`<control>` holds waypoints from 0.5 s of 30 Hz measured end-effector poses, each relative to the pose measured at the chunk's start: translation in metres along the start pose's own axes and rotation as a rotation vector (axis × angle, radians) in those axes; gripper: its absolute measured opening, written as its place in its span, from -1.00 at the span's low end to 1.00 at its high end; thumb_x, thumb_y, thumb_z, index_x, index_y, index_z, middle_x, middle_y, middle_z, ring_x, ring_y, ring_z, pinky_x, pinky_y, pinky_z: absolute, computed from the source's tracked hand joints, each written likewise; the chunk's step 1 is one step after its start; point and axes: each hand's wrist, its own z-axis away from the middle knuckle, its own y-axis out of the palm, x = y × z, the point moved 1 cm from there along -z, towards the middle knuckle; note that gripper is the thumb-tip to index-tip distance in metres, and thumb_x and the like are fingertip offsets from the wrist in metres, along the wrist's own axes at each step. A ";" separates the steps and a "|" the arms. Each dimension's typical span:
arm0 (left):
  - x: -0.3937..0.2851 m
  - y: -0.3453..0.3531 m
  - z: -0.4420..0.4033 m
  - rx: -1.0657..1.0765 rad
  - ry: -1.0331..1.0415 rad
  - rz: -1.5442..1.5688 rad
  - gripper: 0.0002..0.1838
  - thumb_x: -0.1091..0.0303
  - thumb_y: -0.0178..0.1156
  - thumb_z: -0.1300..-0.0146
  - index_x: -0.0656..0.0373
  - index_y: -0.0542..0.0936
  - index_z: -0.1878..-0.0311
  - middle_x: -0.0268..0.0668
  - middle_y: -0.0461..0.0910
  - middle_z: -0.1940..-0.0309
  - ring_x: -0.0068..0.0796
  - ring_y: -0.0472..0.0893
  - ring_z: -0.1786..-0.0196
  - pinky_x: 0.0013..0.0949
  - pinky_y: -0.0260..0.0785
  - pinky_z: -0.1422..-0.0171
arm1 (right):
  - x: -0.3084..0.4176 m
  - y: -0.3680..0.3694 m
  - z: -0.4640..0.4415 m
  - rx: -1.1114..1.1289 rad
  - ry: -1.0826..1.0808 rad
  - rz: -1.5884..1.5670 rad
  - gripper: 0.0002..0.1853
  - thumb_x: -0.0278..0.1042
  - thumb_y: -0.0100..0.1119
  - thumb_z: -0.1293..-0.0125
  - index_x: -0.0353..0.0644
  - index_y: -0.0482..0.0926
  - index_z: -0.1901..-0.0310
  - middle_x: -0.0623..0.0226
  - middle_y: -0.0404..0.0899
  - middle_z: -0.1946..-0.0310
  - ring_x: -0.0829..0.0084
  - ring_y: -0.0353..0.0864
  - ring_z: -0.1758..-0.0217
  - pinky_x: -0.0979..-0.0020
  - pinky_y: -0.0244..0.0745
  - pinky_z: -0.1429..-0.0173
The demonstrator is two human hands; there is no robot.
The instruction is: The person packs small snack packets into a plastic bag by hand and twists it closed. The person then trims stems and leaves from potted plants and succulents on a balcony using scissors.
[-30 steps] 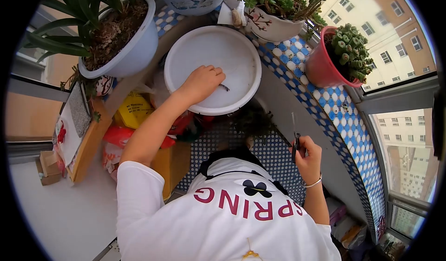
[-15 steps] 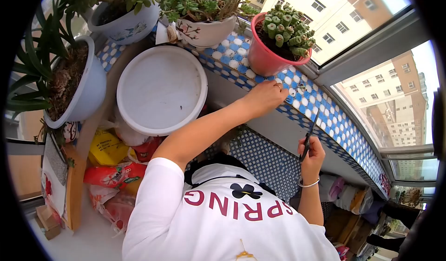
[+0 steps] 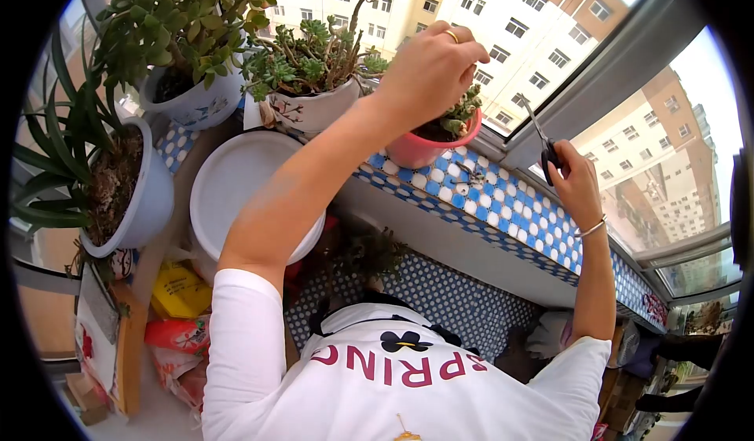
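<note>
A: pot count?
B: four pots [image 3: 153,193], one round white tub [image 3: 224,193]. left hand [image 3: 432,68]'s over the pink pot [image 3: 416,152], fingers curled, can't tell if gripping.
A: scissors [image 3: 537,125]?
B: one pair, gripped by right hand [image 3: 579,183]'s fingers, above the tiled ledge [image 3: 503,205] lol

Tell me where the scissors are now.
In the head view, the scissors are right of centre, held in the right hand, to the right of the pinkish-red pot.
</note>
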 end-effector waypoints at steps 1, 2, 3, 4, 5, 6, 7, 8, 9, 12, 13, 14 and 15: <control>0.026 0.008 -0.015 0.110 -0.027 -0.002 -0.83 0.36 0.24 -0.15 0.16 0.69 0.21 -0.24 0.65 0.30 -0.23 0.60 0.12 -0.23 0.46 0.04 | -0.006 -0.003 -0.022 -0.003 -0.125 0.046 -0.84 -0.48 0.19 -0.19 -0.31 0.44 0.24 0.18 0.46 0.56 0.42 0.33 0.57 0.42 0.29 0.40; 0.045 0.015 -0.025 0.219 -0.056 -0.006 -0.84 0.35 0.24 -0.17 0.17 0.69 0.23 -0.22 0.66 0.33 -0.24 0.61 0.13 -0.24 0.46 0.04 | -0.004 -0.010 -0.042 0.069 -0.116 0.155 -0.81 -0.42 0.20 -0.20 -0.32 0.45 0.24 0.13 0.49 0.54 0.31 0.38 0.54 0.37 0.33 0.36; 0.054 0.021 -0.035 0.347 -0.096 0.037 -0.84 0.35 0.24 -0.15 0.17 0.69 0.23 -0.22 0.67 0.33 -0.24 0.62 0.14 -0.24 0.47 0.03 | -0.002 -0.016 -0.057 0.118 -0.142 0.180 -0.81 -0.38 0.20 -0.20 -0.31 0.46 0.26 0.12 0.49 0.54 0.27 0.39 0.54 0.35 0.33 0.36; 0.059 0.027 -0.043 0.475 -0.138 0.081 -0.84 0.35 0.24 -0.14 0.17 0.70 0.24 -0.22 0.67 0.33 -0.25 0.62 0.15 -0.24 0.47 0.03 | -0.001 -0.019 -0.070 0.169 -0.169 0.204 -0.81 -0.35 0.20 -0.20 -0.31 0.47 0.29 0.12 0.48 0.55 0.24 0.40 0.53 0.33 0.34 0.35; 0.063 0.034 -0.046 0.606 -0.182 0.127 -0.84 0.35 0.25 -0.13 0.17 0.70 0.25 -0.22 0.68 0.34 -0.25 0.63 0.17 -0.24 0.47 0.03 | 0.002 -0.022 -0.080 0.222 -0.168 0.231 -0.80 -0.33 0.20 -0.20 -0.30 0.47 0.31 0.11 0.48 0.55 0.22 0.41 0.52 0.31 0.34 0.34; 0.063 0.038 -0.047 0.653 -0.174 0.120 -0.84 0.34 0.25 -0.12 0.18 0.70 0.26 -0.22 0.68 0.34 -0.26 0.64 0.17 -0.25 0.47 0.03 | 0.005 -0.023 -0.088 0.275 -0.166 0.258 -0.80 -0.32 0.20 -0.20 -0.29 0.48 0.33 0.11 0.47 0.56 0.21 0.42 0.52 0.30 0.34 0.34; 0.063 0.042 -0.047 0.700 -0.164 0.114 -0.83 0.34 0.26 -0.11 0.18 0.70 0.27 -0.22 0.69 0.34 -0.26 0.65 0.18 -0.25 0.47 0.03 | 0.007 -0.022 -0.094 0.327 -0.164 0.284 -0.79 -0.30 0.20 -0.20 -0.28 0.48 0.35 0.11 0.46 0.57 0.19 0.43 0.51 0.29 0.34 0.33; 0.064 0.045 -0.046 0.749 -0.153 0.107 -0.83 0.33 0.27 -0.10 0.19 0.71 0.28 -0.21 0.69 0.34 -0.27 0.65 0.19 -0.25 0.47 0.03 | 0.007 -0.021 -0.098 0.335 -0.191 0.306 -0.79 -0.28 0.20 -0.20 -0.28 0.48 0.36 0.11 0.46 0.57 0.18 0.44 0.50 0.27 0.34 0.33; 0.066 0.046 -0.047 0.790 -0.150 0.109 -0.83 0.32 0.29 -0.09 0.19 0.71 0.31 -0.22 0.70 0.34 -0.30 0.66 0.21 -0.27 0.48 0.07 | 0.006 -0.019 -0.101 0.343 -0.217 0.328 -0.78 -0.27 0.20 -0.19 -0.27 0.49 0.37 0.11 0.46 0.58 0.17 0.44 0.49 0.26 0.34 0.32; 0.068 0.048 -0.048 0.840 -0.198 0.161 -0.84 0.33 0.30 -0.07 0.19 0.71 0.31 -0.22 0.70 0.36 -0.32 0.66 0.24 -0.29 0.48 0.11 | 0.008 -0.015 -0.111 0.391 -0.274 0.330 -0.77 -0.25 0.21 -0.19 -0.27 0.50 0.37 0.12 0.47 0.57 0.16 0.46 0.47 0.23 0.35 0.31; 0.067 0.048 -0.048 0.842 -0.204 0.161 -0.85 0.33 0.31 -0.07 0.19 0.71 0.32 -0.23 0.69 0.36 -0.33 0.66 0.25 -0.30 0.48 0.12 | 0.009 -0.014 -0.114 0.410 -0.288 0.320 -0.76 -0.24 0.22 -0.19 -0.27 0.50 0.37 0.12 0.48 0.57 0.16 0.46 0.46 0.23 0.36 0.31; 0.066 0.048 -0.048 0.843 -0.208 0.162 -0.85 0.34 0.31 -0.07 0.19 0.71 0.32 -0.23 0.69 0.37 -0.33 0.65 0.26 -0.30 0.48 0.13 | 0.011 -0.014 -0.115 0.424 -0.280 0.326 -0.77 -0.24 0.22 -0.19 -0.27 0.51 0.36 0.12 0.49 0.56 0.16 0.47 0.46 0.23 0.36 0.30; 0.066 0.048 -0.049 0.844 -0.213 0.162 -0.85 0.34 0.32 -0.07 0.19 0.71 0.32 -0.24 0.69 0.37 -0.33 0.65 0.27 -0.31 0.48 0.14 | 0.013 -0.013 -0.117 0.438 -0.272 0.333 -0.77 -0.24 0.22 -0.19 -0.27 0.51 0.35 0.12 0.49 0.55 0.16 0.48 0.45 0.23 0.37 0.29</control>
